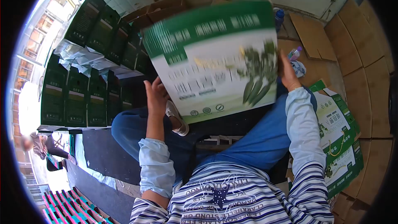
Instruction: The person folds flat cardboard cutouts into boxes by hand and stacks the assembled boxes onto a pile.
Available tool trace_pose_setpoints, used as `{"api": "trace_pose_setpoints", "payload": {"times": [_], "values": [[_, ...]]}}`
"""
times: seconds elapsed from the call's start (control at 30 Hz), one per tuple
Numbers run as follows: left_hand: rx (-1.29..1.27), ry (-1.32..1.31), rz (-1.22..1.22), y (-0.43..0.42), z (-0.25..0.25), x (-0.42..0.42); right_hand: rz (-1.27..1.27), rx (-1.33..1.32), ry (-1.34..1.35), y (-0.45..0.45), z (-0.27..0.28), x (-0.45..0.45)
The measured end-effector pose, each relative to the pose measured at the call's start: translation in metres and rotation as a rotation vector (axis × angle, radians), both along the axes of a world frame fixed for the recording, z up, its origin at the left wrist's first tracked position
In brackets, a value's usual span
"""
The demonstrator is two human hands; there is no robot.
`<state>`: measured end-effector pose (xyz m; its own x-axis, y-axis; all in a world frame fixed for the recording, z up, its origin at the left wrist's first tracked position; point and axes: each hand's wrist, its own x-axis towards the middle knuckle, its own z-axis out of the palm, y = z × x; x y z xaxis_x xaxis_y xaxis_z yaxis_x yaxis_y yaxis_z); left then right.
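A large green and white cardboard box (215, 66), printed with dark green vegetables, is held up in front of me, tilted and slightly blurred. My left hand (157, 98) is at its lower left edge, thumb sticking up and fingers against the side. On the opposite edge, my right hand (287, 71) grips the box, with part of its fingers hidden behind the cardboard. Below the box are my bent legs in blue jeans (253, 137) and a light shoe (177, 120).
Green boxes (76, 95) stand stacked in two rows at the left. Flattened printed cartons (336, 120) lie at my right, beside brown cardboard sheets (360, 66). A blue bottle (279, 18) and a purple-capped bottle (295, 53) stand beyond. Pink-and-black strips (70, 207) lie lower left.
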<state>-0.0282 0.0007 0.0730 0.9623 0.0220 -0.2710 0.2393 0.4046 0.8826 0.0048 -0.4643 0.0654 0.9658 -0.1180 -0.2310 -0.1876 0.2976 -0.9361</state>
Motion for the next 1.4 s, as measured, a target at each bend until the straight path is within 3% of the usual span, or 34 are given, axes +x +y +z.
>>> {"api": "trace_pose_setpoints", "payload": {"times": [0.07,0.1,0.17,0.37,0.5,0.67,0.97,1.07,1.1,1.2,1.4], "values": [[0.046,0.102,0.025,-0.007,-0.010,-0.005,0.009,-0.009,-0.024,0.003,-0.030,-0.006],[0.080,0.058,-0.012,0.006,-0.047,-0.004,0.012,-0.016,-0.067,0.002,-0.042,-0.007],[0.223,-0.062,-0.020,-0.001,-0.049,-0.019,0.054,0.000,-0.019,0.005,-0.052,-0.009],[-0.014,0.095,-0.070,0.013,-0.070,-0.023,0.267,0.073,0.305,0.015,-0.047,0.000],[-0.011,0.188,0.088,-0.010,-0.031,-0.022,0.311,-0.037,0.315,0.034,-0.040,0.002],[-0.086,0.144,0.025,-0.009,-0.027,-0.014,0.314,-0.008,0.288,0.044,-0.031,0.007],[0.059,0.200,0.104,-0.009,-0.033,-0.006,0.303,-0.019,0.271,0.047,-0.026,0.016],[-0.025,0.174,0.091,-0.003,-0.048,-0.001,0.302,-0.235,0.224,0.047,-0.030,0.020],[-0.082,0.164,0.089,-0.003,-0.051,0.000,0.281,-0.316,0.123,0.062,-0.005,0.010],[0.064,0.226,0.138,0.008,-0.071,0.004,0.330,-0.649,-0.051,0.062,-0.012,0.025],[0.014,0.145,0.110,-0.001,-0.053,-0.003,0.306,-1.002,-0.109,0.059,-0.018,0.044]]}}
